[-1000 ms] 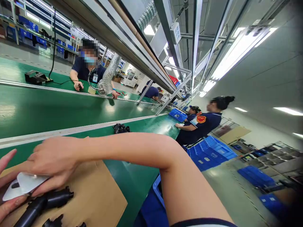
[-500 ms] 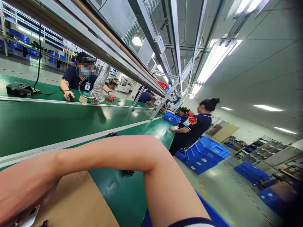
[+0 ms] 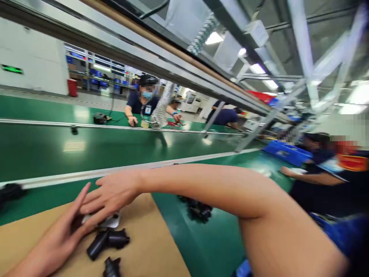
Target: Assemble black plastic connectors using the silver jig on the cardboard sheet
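Observation:
My right hand (image 3: 113, 194) reaches in from the right, the forearm crossing the frame, and its fingers press on a small white piece (image 3: 112, 221). My left hand (image 3: 59, 238) comes up from the lower left and its fingers close on the same piece from the other side. Both hands hold it just over a brown cardboard sheet (image 3: 150, 246). A black plastic part (image 3: 107, 241) lies right below the hands, and a second black part (image 3: 112, 267) sits nearer the bottom edge.
The cardboard rests on a green bench (image 3: 184, 246) beside a green conveyor belt (image 3: 86, 150). A pile of black parts (image 3: 198, 210) lies under my forearm. A masked person (image 3: 144, 103) works across the belt. Another person (image 3: 325, 165) sits at right by a blue bin (image 3: 286, 152).
The view has swung left and down. My hands, mostly cut off at the lower left half a second ago, now show in full with the white piece and the black parts.

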`<state>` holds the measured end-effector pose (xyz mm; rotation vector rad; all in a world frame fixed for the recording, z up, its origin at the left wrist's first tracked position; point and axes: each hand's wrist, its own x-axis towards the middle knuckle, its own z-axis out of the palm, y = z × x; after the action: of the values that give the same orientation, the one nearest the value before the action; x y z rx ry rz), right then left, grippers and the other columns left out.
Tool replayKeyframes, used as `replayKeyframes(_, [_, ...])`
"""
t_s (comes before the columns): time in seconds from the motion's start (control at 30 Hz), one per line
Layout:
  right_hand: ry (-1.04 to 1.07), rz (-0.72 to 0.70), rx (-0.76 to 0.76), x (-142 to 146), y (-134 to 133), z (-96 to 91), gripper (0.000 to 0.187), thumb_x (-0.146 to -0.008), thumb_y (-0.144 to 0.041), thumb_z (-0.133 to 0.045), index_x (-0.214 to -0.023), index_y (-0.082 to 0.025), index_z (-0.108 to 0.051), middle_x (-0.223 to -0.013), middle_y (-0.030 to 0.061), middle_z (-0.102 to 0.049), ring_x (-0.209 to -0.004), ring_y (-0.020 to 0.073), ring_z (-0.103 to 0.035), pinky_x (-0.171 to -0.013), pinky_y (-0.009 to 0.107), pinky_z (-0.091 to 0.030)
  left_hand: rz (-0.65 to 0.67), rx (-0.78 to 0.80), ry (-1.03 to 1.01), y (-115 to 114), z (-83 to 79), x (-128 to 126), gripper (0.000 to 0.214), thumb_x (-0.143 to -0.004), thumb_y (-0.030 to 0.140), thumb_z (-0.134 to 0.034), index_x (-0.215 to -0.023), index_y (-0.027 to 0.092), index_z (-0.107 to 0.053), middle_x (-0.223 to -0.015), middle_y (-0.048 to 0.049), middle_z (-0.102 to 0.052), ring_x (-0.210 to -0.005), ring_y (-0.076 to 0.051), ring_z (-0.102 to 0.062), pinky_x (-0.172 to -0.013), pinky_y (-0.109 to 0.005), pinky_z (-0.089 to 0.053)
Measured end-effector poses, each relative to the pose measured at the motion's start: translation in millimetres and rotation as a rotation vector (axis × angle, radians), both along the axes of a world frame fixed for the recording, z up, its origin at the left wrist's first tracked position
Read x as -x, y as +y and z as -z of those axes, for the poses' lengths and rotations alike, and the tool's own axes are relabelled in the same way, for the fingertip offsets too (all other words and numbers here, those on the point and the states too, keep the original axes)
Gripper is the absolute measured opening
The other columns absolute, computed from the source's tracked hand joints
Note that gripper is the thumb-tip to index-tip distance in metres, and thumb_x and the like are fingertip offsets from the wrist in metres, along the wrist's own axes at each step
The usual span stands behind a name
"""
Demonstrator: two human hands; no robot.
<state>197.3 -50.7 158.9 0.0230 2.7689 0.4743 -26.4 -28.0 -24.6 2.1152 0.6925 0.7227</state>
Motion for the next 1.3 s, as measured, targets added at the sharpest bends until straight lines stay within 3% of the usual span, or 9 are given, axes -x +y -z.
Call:
replayKeyframes(0.17, [-0.284,-0.117,0.219,31,34,1.8,0.035,-0.091,-0.012,-0.076,-0.125,-0.006,-0.069,-0.122,0.017,-0.071,-0.12,0.0309,-0.062,-0.095,0.04,-0.053,0.03,0.228,-0.034,-7,-18.7,-9,0.09,-0.097,0.033,-0.055,-0.171,0.023,-0.006,-0.165,-0.0136,-0.043,-0.155,-0.03,-0.041,-0.131,-0.05,-0.033])
replayKeyframes(0.23, [-0.347,-0.07,0.279,40,33,1.5,0.041,-0.086,-0.013,-0.081,-0.124,-0.007,-0.069,-0.119,0.0175,-0.072,-0.117,0.0336,-0.063,-0.103,0.042,-0.048,0.051,0.297,-0.1,-8,-21.1,-13,0.094,-0.093,0.028,-0.059,-0.171,0.022,-0.007,-0.16,-0.0136,-0.05,-0.15,-0.029,-0.048,-0.128,-0.046,-0.038])
replayKeyframes(0.33, [-0.334,0.044,0.289,39,28,1.6,0.031,-0.086,-0.019,-0.079,-0.116,-0.014,-0.07,-0.112,0.0168,-0.073,-0.114,0.0368,-0.063,-0.091,0.046,-0.051,0.095,0.395,-0.189,-10,-19.6,-15,0.098,-0.088,0.023,-0.061,-0.171,0.024,-0.008,-0.151,-0.0123,-0.058,-0.135,-0.027,-0.062,-0.115,-0.041,-0.054])
replayKeyframes(0.5, [-0.15,0.404,0.264,27,10,13.0,0.03,-0.083,-0.029,-0.076,-0.105,-0.01,-0.069,-0.099,0.0139,-0.071,-0.09,0.0331,-0.065,-0.064,0.042,-0.045,0.089,0.309,-0.168,-9,-16.9,-13,0.102,-0.086,0.018,-0.063,-0.171,0.024,-0.008,-0.13,-0.0098,-0.071,-0.104,-0.021,-0.071,-0.102,-0.036,-0.058])
replayKeyframes(0.63, [-0.068,0.637,0.221,29,-6,15.0,0.035,-0.081,-0.032,-0.08,-0.104,-0.01,-0.067,-0.091,0.0094,-0.07,-0.08,0.0294,-0.063,-0.06,0.039,-0.038,0.133,0.295,-0.195,-8,-14.2,-9,0.099,-0.089,0.015,-0.061,-0.171,0.024,-0.006,-0.131,-0.0094,-0.069,-0.104,-0.019,-0.069,-0.103,-0.035,-0.056])
replayKeyframes(0.8, [-0.088,0.594,0.254,22,-6,6.8,0.045,-0.096,-0.042,-0.078,-0.12,-0.007,-0.063,-0.114,0.0143,-0.07,-0.102,0.0314,-0.063,-0.07,0.039,-0.044,0.161,0.263,-0.213,-9,-12.6,-5,0.095,-0.093,0.017,-0.06,-0.171,0.027,-0.006,-0.149,-0.0115,-0.059,-0.116,-0.021,-0.066,-0.107,-0.037,-0.052])
replayKeyframes(0.93, [-0.063,0.515,0.251,15,-2,15.0,0.041,-0.092,-0.035,-0.079,-0.117,-0.007,-0.063,-0.113,0.015,-0.068,-0.1,0.0311,-0.06,-0.075,0.04,-0.046,0.146,0.301,-0.203,-10,-15.1,-8,0.105,-0.087,0.014,-0.065,-0.171,0.03,-0.003,-0.145,-0.009,-0.063,-0.116,-0.023,-0.067,-0.102,-0.036,-0.054])
replayKeyframes(1.1, [0.021,0.566,0.217,15,-6,30.0,0.038,-0.086,-0.034,-0.077,-0.11,-0.008,-0.063,-0.098,0.012,-0.068,-0.086,0.0296,-0.058,-0.072,0.04,-0.045,0.118,0.31,-0.169,-9,-14.4,-11,0.107,-0.085,0.013,-0.066,-0.171,0.03,-0.003,-0.137,-0.0081,-0.068,-0.108,-0.022,-0.07,-0.093,-0.034,-0.057])
replayKeyframes(1.3, [0.09,0.734,0.222,20,-18,32.2,0.05,-0.086,-0.038,-0.077,-0.121,-0.006,-0.06,-0.097,0.014,-0.069,-0.087,0.0305,-0.062,-0.071,0.037,-0.045,0.095,0.261,-0.162,-9,-17.3,-11,0.102,-0.086,0.016,-0.068,-0.17,0.026,-0.012,-0.14,-0.0095,-0.068,-0.12,-0.025,-0.068,-0.111,-0.043,-0.051])
